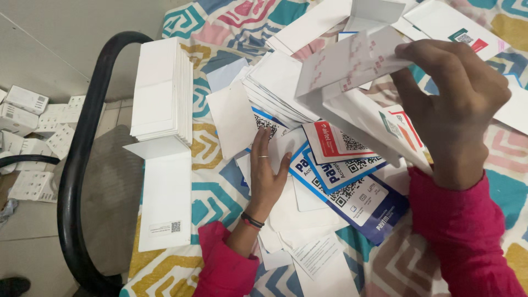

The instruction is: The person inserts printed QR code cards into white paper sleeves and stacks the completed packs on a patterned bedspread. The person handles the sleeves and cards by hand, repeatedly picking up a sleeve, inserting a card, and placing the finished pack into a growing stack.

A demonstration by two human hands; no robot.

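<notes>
My right hand (451, 104) holds up a folded white card (352, 71) with red print, lifted above a loose heap of printed cards (335, 170) bearing square codes in blue, red and white. My left hand (267, 176) lies flat on the heap, fingers spread on a white card (236, 118), a ring on one finger and bands at the wrist. Both sleeves are pink. A neat stack of folded white cards (162, 88) stands to the left of my left hand, with one long unfolded white card (165, 192) lying below it.
Everything rests on a bed with a colourful patterned sheet (209, 203). A black curved bed rail (82, 154) runs along the left edge. Beyond it, on the tiled floor, lie several small white boxes (27, 126). More white cards (440, 22) lie at the top right.
</notes>
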